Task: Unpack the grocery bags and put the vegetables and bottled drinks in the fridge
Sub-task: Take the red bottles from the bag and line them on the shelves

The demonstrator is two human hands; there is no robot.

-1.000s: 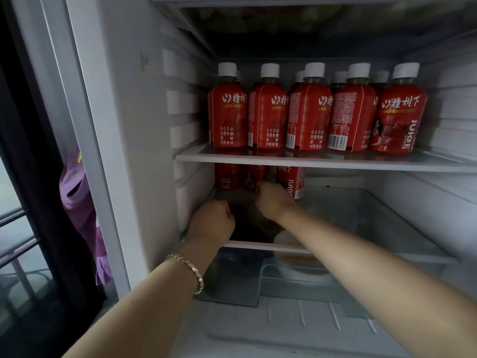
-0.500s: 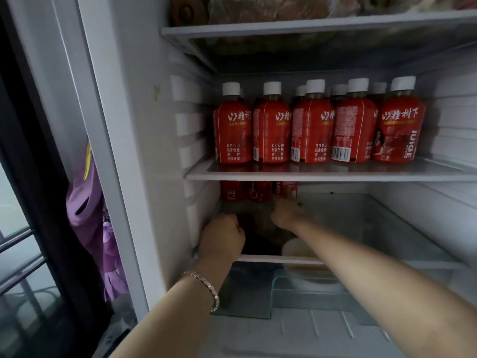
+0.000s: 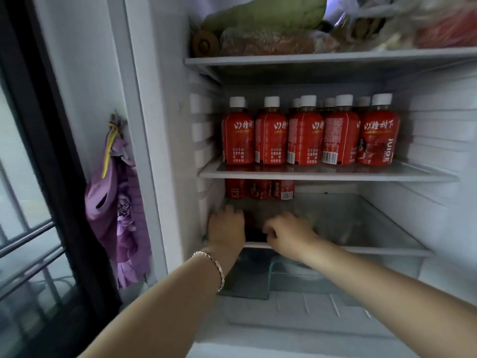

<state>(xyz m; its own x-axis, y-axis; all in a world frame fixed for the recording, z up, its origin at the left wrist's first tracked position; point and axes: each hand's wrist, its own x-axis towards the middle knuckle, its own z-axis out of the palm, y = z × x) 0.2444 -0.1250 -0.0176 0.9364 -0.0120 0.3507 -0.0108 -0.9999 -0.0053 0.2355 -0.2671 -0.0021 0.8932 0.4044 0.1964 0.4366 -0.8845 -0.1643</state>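
Observation:
Several red juice bottles (image 3: 307, 140) with white caps stand in rows on the middle fridge shelf (image 3: 330, 174). Three more red bottles (image 3: 259, 189) stand at the back left of the lower glass shelf (image 3: 374, 250). My left hand (image 3: 227, 228) rests as a fist on the left end of that lower shelf, its fingers hidden under the knuckles. My right hand (image 3: 289, 232) hovers beside it near the shelf's front edge, fingers loosely curled, holding nothing and clear of the bottles. Bagged vegetables (image 3: 265, 27) fill the top shelf.
The right part of the lower shelf holds no bottles. Below it sits a translucent green drawer (image 3: 296, 277). A purple cloth bag (image 3: 116, 202) hangs on the wall left of the fridge, beside a dark-framed window (image 3: 51, 151).
My right hand has pulled back from the bottles at the rear of the lower shelf toward its front edge. The camera has tilted up, bringing the top shelf into view.

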